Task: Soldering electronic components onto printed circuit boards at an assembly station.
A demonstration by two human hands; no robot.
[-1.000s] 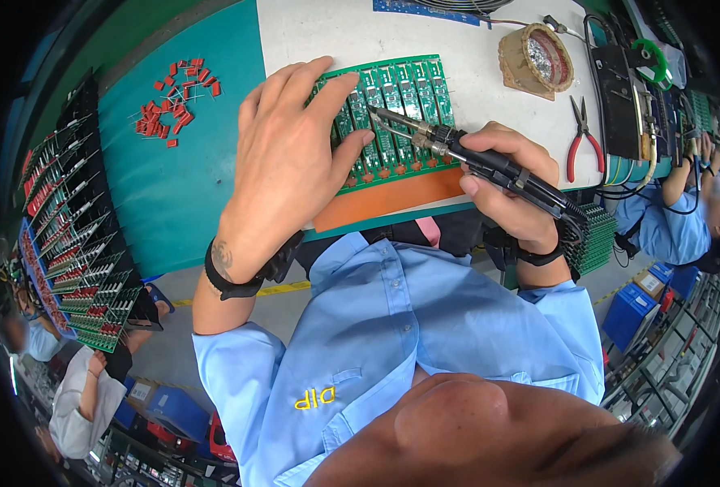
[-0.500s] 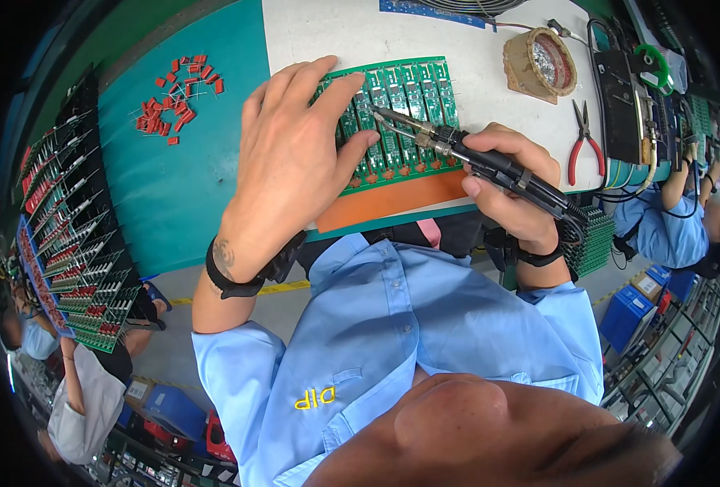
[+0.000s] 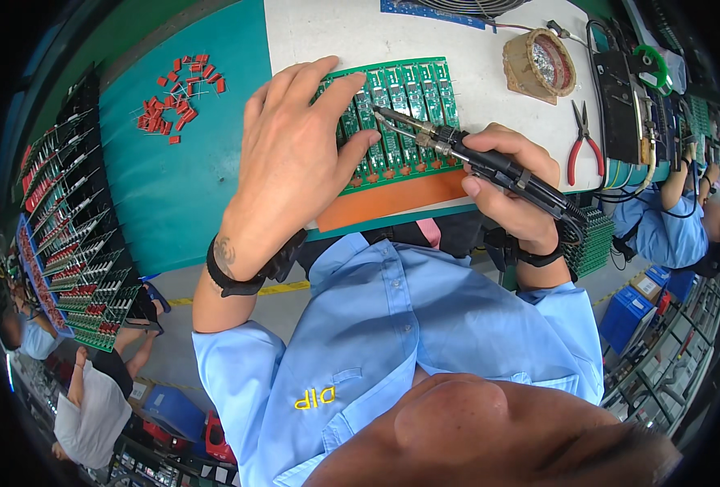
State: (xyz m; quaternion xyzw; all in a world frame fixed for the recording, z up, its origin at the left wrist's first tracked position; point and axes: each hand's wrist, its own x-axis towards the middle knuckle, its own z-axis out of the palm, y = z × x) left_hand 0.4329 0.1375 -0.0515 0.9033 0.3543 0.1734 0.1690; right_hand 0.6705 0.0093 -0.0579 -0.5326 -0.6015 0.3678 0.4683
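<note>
My left hand (image 3: 299, 134) lies over the left end of a green circuit board panel (image 3: 412, 93), its fingers stretched out and its thumb apart, pressing on the board. My right hand (image 3: 514, 178) is closed round a black soldering iron (image 3: 510, 168) with a thin metal tube beside its tip. That tip points left and rests on or just over the middle of the panel; exact contact is too small to tell. Under the panel's near edge shows an orange strip (image 3: 392, 200).
Red components with wire leads (image 3: 167, 114) lie loose on the teal mat (image 3: 214, 187). To the right are red-handled pliers (image 3: 584, 146), a brown round pot (image 3: 530, 77) and a black box (image 3: 619, 105). Racked boards (image 3: 76, 243) stand at the left. Other people sit at both sides.
My hands, the soldering iron and the panel look almost unmoved. At the lower left, a co-worker in white has shifted slightly.
</note>
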